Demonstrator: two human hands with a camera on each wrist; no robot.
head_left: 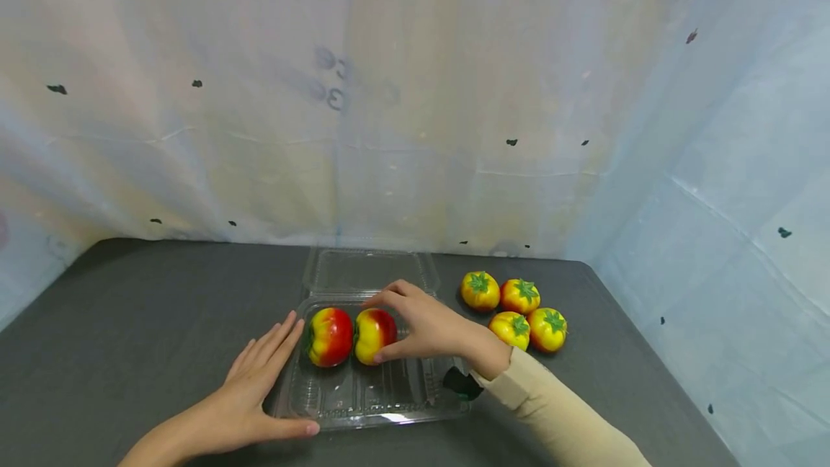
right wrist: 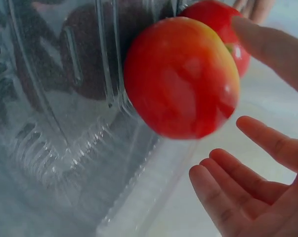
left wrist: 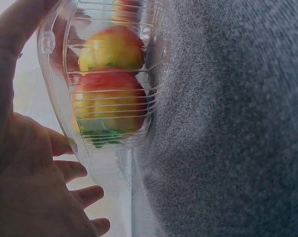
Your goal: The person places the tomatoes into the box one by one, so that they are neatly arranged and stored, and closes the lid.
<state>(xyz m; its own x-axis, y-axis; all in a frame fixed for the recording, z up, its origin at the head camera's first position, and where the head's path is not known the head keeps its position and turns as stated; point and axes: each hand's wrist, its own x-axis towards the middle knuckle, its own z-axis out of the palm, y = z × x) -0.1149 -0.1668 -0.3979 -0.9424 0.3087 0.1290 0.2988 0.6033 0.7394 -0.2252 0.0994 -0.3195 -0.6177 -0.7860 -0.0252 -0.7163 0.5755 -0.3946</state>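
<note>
A clear plastic clamshell container [head_left: 327, 409] lies on the table, its lid [head_left: 369, 272] folded back away from me. Two red-and-yellow fruits with green leafy tops, a left one [head_left: 331, 337] and a right one [head_left: 375, 336], sit side by side in its far left part. My left hand [head_left: 249, 395] rests along the container's left side, fingers straight and spread, thumb at the front edge. Around the right fruit, my right hand [head_left: 424, 323] hovers with thumb and fingers apart; the right wrist view shows a gap between its fingers [right wrist: 228, 170] and the fruit [right wrist: 183, 79].
Several similar fruits, among them a yellow one [head_left: 480, 291] and a redder one [head_left: 520, 296], are grouped on the dark table [head_left: 162, 308] to the right of the container. Pale plastic sheeting [head_left: 415, 128] hangs behind the table and along its right side.
</note>
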